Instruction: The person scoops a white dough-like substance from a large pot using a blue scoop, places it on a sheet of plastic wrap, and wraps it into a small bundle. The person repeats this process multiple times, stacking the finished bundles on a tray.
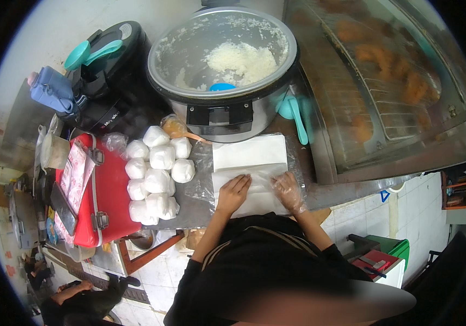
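Observation:
A stack of white wrapping paper (249, 153) lies on the dark counter in front of me. A loose upper sheet (257, 174) overlaps it, its edge running between my hands. My left hand (235, 194), bare, rests its fingertips on this sheet's left part. My right hand (289, 192) wears a clear plastic glove, and its curled fingers hold the sheet's right side. Whether the left fingers grip the paper cannot be made out. Left of the paper, several white paper-wrapped parcels (162, 157) are piled. Behind it stands a large open rice cooker (220, 134) containing cooked rice (241, 61).
A blue utensil (222, 87) is inside the cooker. A teal ladle (296, 118) hangs beside it. A red cooler box (112, 191) with a phone (64, 208) borders the parcels. A glass display case (380, 81) with fried food bounds the right. Another person (82, 301) is at lower left.

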